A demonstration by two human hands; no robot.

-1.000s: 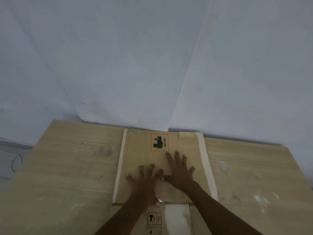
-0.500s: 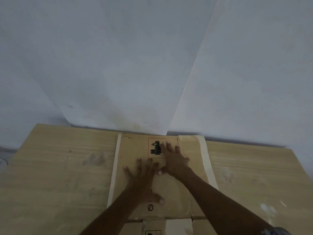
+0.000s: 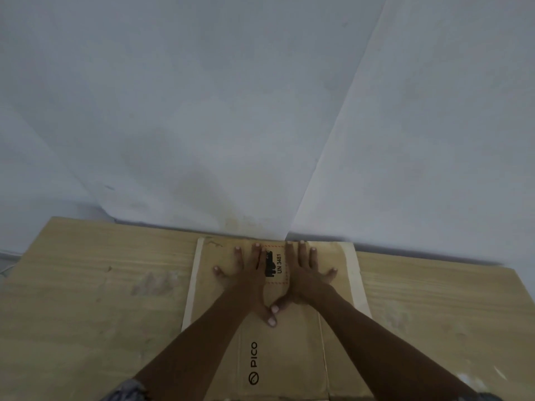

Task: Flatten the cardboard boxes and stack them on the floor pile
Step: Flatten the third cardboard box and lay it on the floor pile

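A flattened brown cardboard box (image 3: pixel 292 348) lies on a wooden table (image 3: pixel 95 308), its far edge close to the wall. It carries a PICO logo near me and a UN 3481 label at the far end. My left hand (image 3: pixel 246 280) lies palm down on the far part of the box with fingers spread. My right hand (image 3: pixel 304 274) rests flat beside it, fingers spread too, just right of the label. The two thumbs touch below the label. Neither hand grips anything. The floor pile is out of sight.
A white wall (image 3: pixel 202 111) rises directly behind the table's far edge, with a vertical corner (image 3: pixel 333 140) to the right of centre. Pale tape strips run along both long sides of the box. A thin cable (image 3: pixel 5 267) shows at the far left.
Both hands slid away from me along the box to its far end, and now flank the label. My view moved closer, showing more of the box's near part.
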